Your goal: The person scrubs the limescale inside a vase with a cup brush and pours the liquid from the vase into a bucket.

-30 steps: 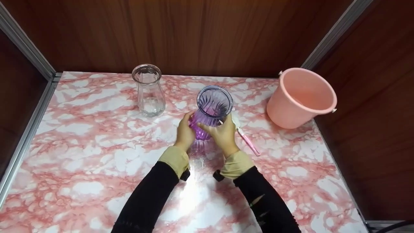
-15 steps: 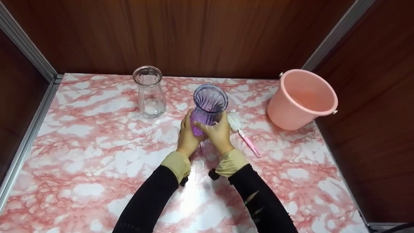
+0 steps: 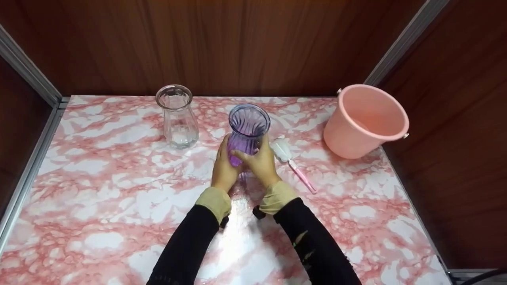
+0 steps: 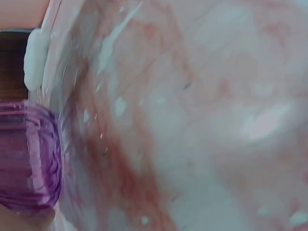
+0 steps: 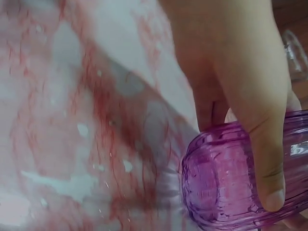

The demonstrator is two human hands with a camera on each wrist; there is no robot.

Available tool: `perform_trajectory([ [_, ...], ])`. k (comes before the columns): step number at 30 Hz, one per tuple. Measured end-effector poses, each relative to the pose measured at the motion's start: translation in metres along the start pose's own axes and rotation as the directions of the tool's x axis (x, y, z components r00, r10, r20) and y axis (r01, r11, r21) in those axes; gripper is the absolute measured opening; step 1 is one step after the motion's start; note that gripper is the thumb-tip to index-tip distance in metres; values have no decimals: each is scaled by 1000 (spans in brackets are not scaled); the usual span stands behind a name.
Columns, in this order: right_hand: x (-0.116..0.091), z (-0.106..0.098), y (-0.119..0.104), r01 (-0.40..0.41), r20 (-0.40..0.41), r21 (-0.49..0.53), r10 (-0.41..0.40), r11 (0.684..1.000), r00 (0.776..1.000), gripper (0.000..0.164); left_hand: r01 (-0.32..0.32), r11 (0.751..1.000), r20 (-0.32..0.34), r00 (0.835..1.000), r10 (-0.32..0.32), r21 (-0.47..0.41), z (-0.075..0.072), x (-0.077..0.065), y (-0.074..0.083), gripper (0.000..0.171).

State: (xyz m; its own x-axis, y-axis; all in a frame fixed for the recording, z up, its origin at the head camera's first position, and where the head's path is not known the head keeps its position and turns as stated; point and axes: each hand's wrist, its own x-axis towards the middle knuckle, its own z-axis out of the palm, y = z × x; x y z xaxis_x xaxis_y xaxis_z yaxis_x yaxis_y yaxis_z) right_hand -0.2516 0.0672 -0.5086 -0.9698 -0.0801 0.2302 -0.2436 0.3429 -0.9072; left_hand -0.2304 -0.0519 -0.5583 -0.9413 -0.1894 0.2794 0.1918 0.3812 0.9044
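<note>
A purple fluted glass vase (image 3: 239, 147) is held between both hands at the middle of the table, its wide mouth facing up. My left hand (image 3: 225, 171) grips its left side. My right hand (image 3: 263, 165) grips the right side, and in the right wrist view its thumb (image 5: 270, 168) lies across the purple glass. Close over the tabletop, the vase's base (image 4: 36, 159) shows at the left of the left wrist view. Just right of the right hand lies a brush with a pale, fluffy head (image 3: 281, 149) and a pink handle (image 3: 303, 177).
A clear glass vase (image 3: 180, 122) stands at the back left. At the back right is a pink bucket (image 3: 348, 136). The table (image 3: 107, 194) has a red and white marbled top with a wet-looking shine in front of the hands. Brown panels (image 3: 245, 43) enclose the back and sides.
Both hands have shifted the purple vase a little to the left. The brush head, partly covered by the right hand before, now shows fully.
</note>
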Motion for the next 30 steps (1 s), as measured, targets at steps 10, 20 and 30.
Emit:
perform_trajectory([
  [10, 13, 5, -5, 8, 52, -20, -7, 1000, 999, 109, 104, 976, -86, 992, -89, 190, 2, 9, 10, 108],
  [20, 20, 10, -21, -48, -3, -220, 49, 974, 999, 101, 201, 880, -140, 978, -155, 431, 6, 15, 21, 94],
  [30, 27, 16, -14, 12, -12, -267, -16, 964, 1000, 89, 135, 877, -134, 988, -82, 462, 2, 25, 20, 66],
])
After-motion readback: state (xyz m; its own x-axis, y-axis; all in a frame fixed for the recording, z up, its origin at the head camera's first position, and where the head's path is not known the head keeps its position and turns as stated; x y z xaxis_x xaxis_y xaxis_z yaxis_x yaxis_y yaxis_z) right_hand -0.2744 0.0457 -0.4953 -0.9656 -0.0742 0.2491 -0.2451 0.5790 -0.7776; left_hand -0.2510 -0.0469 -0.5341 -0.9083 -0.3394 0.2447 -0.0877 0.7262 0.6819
